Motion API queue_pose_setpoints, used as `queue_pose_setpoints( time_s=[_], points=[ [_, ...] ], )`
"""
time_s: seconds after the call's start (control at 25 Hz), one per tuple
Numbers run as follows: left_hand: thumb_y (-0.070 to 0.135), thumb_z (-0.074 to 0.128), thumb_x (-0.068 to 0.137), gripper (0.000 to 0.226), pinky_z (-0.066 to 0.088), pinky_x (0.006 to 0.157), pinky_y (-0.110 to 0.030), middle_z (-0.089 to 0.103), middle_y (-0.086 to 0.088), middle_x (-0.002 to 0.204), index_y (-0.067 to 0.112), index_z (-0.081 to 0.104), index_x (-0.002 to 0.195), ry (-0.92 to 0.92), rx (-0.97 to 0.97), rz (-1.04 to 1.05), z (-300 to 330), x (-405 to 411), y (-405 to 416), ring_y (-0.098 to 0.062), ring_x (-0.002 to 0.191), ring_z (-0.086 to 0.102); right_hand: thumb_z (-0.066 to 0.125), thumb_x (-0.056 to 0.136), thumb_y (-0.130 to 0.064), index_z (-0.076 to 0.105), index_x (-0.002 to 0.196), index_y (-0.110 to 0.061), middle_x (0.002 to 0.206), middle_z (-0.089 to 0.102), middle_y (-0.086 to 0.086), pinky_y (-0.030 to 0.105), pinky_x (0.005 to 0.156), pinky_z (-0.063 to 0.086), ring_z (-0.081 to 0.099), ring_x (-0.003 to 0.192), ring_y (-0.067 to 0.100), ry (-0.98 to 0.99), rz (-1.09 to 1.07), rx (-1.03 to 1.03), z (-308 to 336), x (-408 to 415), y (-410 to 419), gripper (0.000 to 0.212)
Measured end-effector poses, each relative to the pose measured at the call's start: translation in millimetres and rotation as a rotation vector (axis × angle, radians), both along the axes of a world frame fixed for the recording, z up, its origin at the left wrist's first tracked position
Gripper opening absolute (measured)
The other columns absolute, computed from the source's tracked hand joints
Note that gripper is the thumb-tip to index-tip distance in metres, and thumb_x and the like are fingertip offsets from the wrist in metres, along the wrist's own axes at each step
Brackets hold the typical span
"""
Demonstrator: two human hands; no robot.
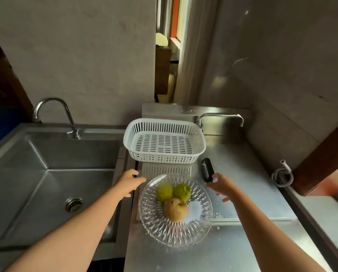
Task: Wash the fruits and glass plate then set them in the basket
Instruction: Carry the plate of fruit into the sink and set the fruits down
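Fruits, 3 of them, sit unwashed as far as I can judge on the glass plate, so the task looks to be at its very start.

The left hand hovers at the plate's 10 o'clock edge, fingers loosely spread and holding nothing; whether a fingertip touches the rim I cannot tell. The right hand hangs at the plate's 2 o'clock edge, also spread and empty, just in front of a black tool lying on the tabletop. Both look set to take the plate by its sides.

On the plate, 2 green fruits lie side by side toward 12 o'clock, the second of them just to the right, and a yellowish fruit rests near the centre, touching or nearly touching both. A white patch at 3 o'clock of the centre may be glare or something granular; I cannot say which.

Beyond the plate at 12 o'clock stands the white basket, with nothing in it. The sink lies at 9 o'clock, dry-looking, its tap not running. A second tap stands at the basket's 2 o'clock.

Left to do, by my reading: carry plate and fruits to the sink, rinse each, then set all 4 items in the basket.
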State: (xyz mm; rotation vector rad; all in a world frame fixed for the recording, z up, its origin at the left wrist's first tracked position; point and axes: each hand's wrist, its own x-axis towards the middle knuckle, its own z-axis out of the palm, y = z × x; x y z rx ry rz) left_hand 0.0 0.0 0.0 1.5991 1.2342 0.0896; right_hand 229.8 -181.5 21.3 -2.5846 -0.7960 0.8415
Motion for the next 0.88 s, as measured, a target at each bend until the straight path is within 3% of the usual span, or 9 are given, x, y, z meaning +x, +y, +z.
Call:
queue_pose_setpoints(
  time_s=[0.16, 0.32, 0.4, 0.48, 0.64, 0.8, 0.88],
  points=[
    [0.023, 0.062, 0.083, 0.055, 0.048, 0.085, -0.042, 0.052, -0.011, 0.13, 0.013, 0.041, 0.133, 0.024, -0.206, 0.082, -15.9, -9.3, -12.1, -0.027, 0.109, 0.057, 0.062, 0.083, -0.02, 0.037, 0.135, -0.015, 0.119, 0.059, 0.016, 0.045, 0.083, 0.056, 0.063, 0.099, 0.029, 0.219, -0.155, 0.031, -21.6, -8.5, -14.5, 0.058],
    [0.013, 0.061, 0.084, 0.04, 0.049, 0.086, -0.046, 0.059, -0.009, 0.1, 0.006, 0.049, 0.122, -0.011, -0.338, 0.11, -27.8, -10.9, -26.3, -0.026, 0.091, 0.059, 0.062, 0.083, -0.01, 0.044, 0.13, -0.008, 0.113, 0.062, 0.022, 0.044, 0.083, 0.052, 0.059, 0.084, 0.028, 0.318, -0.28, 0.135, -48.5, -13.0, -25.5, 0.051],
    [0.004, 0.058, 0.085, 0.041, 0.05, 0.083, -0.046, 0.058, -0.013, 0.102, 0.005, 0.047, 0.124, -0.065, -0.381, 0.168, -36.1, -11.1, -30.7, -0.025, 0.088, 0.058, 0.06, 0.082, -0.001, 0.05, 0.124, -0.006, 0.097, 0.062, 0.023, 0.045, 0.079, 0.052, 0.056, 0.076, 0.029, 0.354, -0.348, 0.193, -58.3, -13.4, -28.3, 0.044],
    [-0.007, 0.052, 0.085, 0.043, 0.052, 0.078, -0.043, 0.057, -0.015, 0.103, 0.007, 0.046, 0.126, -0.107, -0.381, 0.234, -42.2, -10.2, -35.2, -0.023, 0.079, 0.057, 0.058, 0.081, 0.005, 0.056, 0.118, -0.006, 0.087, 0.059, 0.023, 0.045, 0.073, 0.053, 0.055, 0.07, 0.03, 0.389, -0.395, 0.241, -64.3, -15.8, -29.3, 0.039],
    [-0.019, 0.043, 0.083, 0.049, 0.052, 0.07, -0.04, 0.055, -0.016, 0.101, 0.006, 0.047, 0.125, -0.127, -0.337, 0.263, -47.4, -12.4, -38.7, -0.02, 0.071, 0.054, 0.056, 0.08, 0.008, 0.058, 0.115, -0.008, 0.092, 0.061, 0.024, 0.045, 0.069, 0.055, 0.058, 0.07, 0.033, 0.359, -0.404, 0.273, -67.1, -18.0, -28.8, 0.038],
    [-0.022, 0.041, 0.08, 0.053, 0.052, 0.061, -0.034, 0.054, -0.018, 0.105, 0.004, 0.047, 0.126, -0.138, -0.345, 0.281, -49.4, -30.8, -35.3, -0.021, 0.069, 0.055, 0.05, 0.082, 0.014, 0.055, 0.12, -0.008, 0.094, 0.063, 0.022, 0.031, 0.052, 0.055, 0.061, 0.068, 0.029, 0.437, -0.372, 0.299, -60.9, -25.3, -24.5, 0.044],
    [-0.023, 0.039, 0.08, 0.053, 0.053, 0.06, -0.034, 0.054, -0.017, 0.103, 0.004, 0.048, 0.124, -0.148, -0.335, 0.304, -50.0, -45.6, -30.5, -0.02, 0.066, 0.054, 0.041, 0.079, 0.022, 0.052, 0.122, -0.007, 0.094, 0.062, 0.023, 0.034, 0.056, 0.057, 0.061, 0.073, 0.033, 0.449, -0.335, 0.302, -55.1, -32.8, -15.8, 0.053]
  ],
)
